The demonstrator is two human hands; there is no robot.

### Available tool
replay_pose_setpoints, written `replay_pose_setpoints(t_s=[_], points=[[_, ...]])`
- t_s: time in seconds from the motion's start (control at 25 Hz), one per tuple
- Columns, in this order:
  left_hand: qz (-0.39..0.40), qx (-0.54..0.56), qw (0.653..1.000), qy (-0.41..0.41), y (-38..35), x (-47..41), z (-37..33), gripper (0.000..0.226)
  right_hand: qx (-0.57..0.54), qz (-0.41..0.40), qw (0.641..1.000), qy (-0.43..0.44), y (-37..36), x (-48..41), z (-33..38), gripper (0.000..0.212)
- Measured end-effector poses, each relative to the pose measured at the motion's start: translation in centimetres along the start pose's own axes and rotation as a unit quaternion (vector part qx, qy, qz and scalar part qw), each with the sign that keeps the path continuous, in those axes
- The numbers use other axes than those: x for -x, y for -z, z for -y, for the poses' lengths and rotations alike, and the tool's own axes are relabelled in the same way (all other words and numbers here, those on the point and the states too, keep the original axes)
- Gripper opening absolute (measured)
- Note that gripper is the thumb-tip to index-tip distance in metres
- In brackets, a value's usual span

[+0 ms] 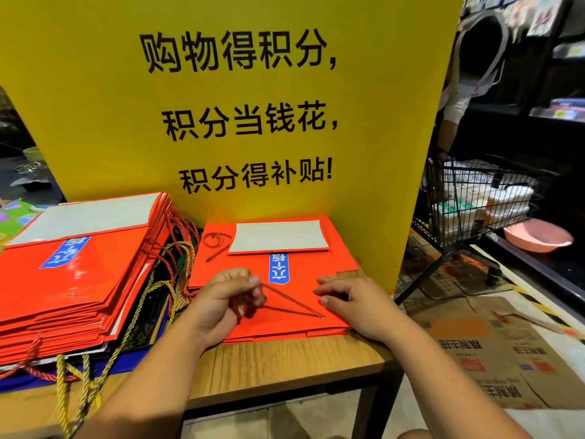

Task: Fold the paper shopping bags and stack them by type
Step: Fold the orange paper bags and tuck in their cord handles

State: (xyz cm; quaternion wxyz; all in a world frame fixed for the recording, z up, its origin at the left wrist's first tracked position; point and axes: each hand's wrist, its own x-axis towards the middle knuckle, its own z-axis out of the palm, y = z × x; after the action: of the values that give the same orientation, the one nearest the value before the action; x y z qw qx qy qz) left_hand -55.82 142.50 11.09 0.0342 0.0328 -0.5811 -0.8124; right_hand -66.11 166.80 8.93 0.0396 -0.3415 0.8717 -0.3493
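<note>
At the foot of the yellow sign (221,106), a folded red paper bag (316,270) lies flat on the wooden surface (285,359), its far edge against the sign's base. A grey flap (278,236) is turned down over the end of the bag nearest the sign, and a blue label (279,269) runs below it. The person's left hand (228,299) rests on the bag's end farthest from the sign, its fingers curled and clamped round a red cord handle (292,300). The cord runs taut from that grip to an eyelet by the right hand (354,299). The right hand's fingers lie loosely spread on the bag beside the eyelet, pressing it down and gripping nothing. A second cord loop (217,245) lies slack on the bag close to the sign. Left of the sign's base sits a tall stack of folded red bags (79,280), their handles spilling toward the single bag. Right of the sign stand a wire shopping cart (474,201) and a pink basin (538,237), with flattened cardboard (506,359) on the floor nearer the person
</note>
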Motion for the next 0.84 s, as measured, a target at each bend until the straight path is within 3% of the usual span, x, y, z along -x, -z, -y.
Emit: replay_pose_setpoints(t_s=[0.16,0.4,0.48,0.52,0.56,0.6,0.64,0.68,0.72,0.76,0.84], points=[[-0.099,0.221,0.97,-0.038,0.2,-0.1,-0.6,0.017,-0.02,0.007,1.0,-0.01,-0.2,-0.2,-0.3,0.026],[-0.15,0.252,0.947,-0.13,0.2,0.1,-1.0,0.024,-0.015,0.022,1.0,0.005,-0.4,-0.6,-0.5,0.029],[-0.166,0.203,0.957,-0.126,-0.3,0.2,-1.1,0.025,-0.008,0.02,1.0,0.008,-0.4,-0.6,-0.5,0.031],[-0.166,0.119,0.972,-0.12,-0.5,0.5,-1.4,0.023,-0.007,0.021,1.0,0.01,-0.3,-0.5,-0.5,0.033],[-0.144,-0.043,0.982,-0.113,-0.4,0.8,-1.8,0.017,-0.003,0.03,0.999,0.014,-0.2,-0.4,-0.5,0.039],[-0.089,-0.264,0.956,-0.089,0.0,1.2,-2.0,0.008,0.008,0.054,0.998,0.019,0.1,-0.1,-0.6,0.051],[-0.006,-0.481,0.875,-0.055,0.7,1.6,-1.9,0.026,0.029,0.09,0.995,0.025,0.4,0.3,-0.8,0.07],[0.074,-0.644,0.761,-0.012,1.7,2.2,-1.6,0.056,0.06,0.132,0.989,0.033,0.8,0.7,-1.0,0.088],[0.13,-0.72,0.681,0.019,2.6,2.7,-1.4,0.08,0.093,0.171,0.98,0.044,1.2,1.1,-1.2,0.101],[0.158,-0.738,0.655,0.033,2.9,3.4,-1.3,0.094,0.12,0.201,0.971,0.053,1.7,1.4,-1.4,0.11],[0.177,-0.717,0.674,0.024,3.5,4.1,-1.1,0.096,0.127,0.23,0.963,0.064,2.4,1.6,-1.7,0.112]])
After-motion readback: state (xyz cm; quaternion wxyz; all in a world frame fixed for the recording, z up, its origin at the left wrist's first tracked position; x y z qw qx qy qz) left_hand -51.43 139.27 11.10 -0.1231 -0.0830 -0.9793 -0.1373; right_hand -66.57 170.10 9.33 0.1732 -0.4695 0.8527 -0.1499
